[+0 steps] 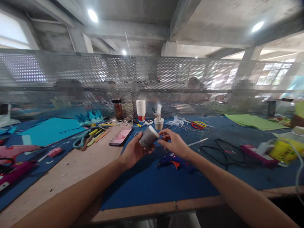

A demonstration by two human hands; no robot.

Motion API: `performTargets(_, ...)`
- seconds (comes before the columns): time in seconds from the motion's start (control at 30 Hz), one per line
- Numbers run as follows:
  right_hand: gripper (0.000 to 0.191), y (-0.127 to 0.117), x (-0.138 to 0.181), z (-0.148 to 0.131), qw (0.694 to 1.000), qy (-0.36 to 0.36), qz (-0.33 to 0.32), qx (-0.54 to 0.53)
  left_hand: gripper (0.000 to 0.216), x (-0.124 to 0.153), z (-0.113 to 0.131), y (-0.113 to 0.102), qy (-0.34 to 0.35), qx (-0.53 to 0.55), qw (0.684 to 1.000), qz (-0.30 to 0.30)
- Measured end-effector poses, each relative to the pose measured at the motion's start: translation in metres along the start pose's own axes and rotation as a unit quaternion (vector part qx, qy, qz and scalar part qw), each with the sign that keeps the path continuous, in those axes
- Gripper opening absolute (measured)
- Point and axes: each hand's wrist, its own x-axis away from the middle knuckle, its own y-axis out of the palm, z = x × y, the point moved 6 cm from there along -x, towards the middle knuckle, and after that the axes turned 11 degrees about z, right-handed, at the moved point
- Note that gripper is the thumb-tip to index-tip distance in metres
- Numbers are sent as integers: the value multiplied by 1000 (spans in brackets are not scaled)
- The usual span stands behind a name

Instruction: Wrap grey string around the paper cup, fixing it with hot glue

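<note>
A paper cup wrapped in grey cord [148, 138] lies tilted in my left hand [133, 151], whose fingers and thumb close around its lower side. Its pale end points up and to the right. Close to that end is my right hand [175, 143], with bent fingers and the thumb apart from the index finger; no held thing shows between them. Under my right hand a blue glue gun [177, 163] with an orange-red trigger rests on the blue mat [135, 190].
Behind stand a wrapped cup [159, 123], stacked paper cups [141, 110] and a dark jar [117, 109]. A phone [121, 136], pliers [80, 141] and blue sheets [51, 129] lie left. Red-yellow scissors [199, 125], black cable [223, 152] and green sheets [254, 122] lie right. A perforated screen [152, 68] rises behind.
</note>
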Motion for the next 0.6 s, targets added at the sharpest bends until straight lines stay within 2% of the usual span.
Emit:
performTargets(0.1,15,-1,1,0,1000,6,2,4,55,2,-3,3,-12,-36,999,-10)
performTargets(0.2,14,-2,1,0,1000,9,10,6,54,3,-2,2,22,-53,998,-8)
performTargets(0.3,15,-1,1,-1,1000,24,-1,3,49,2,3,-3,85,-78,993,31)
performTargets(0.4,17,1,2,-3,999,35,-10,3,52,1,6,-7,120,-124,982,79)
performTargets(0.5,26,-1,2,-6,1000,23,-4,9,49,1,9,-7,135,-144,976,92)
performTargets(0.6,25,-6,1,-7,998,4,24,50,46,2,13,-7,152,-138,974,94)
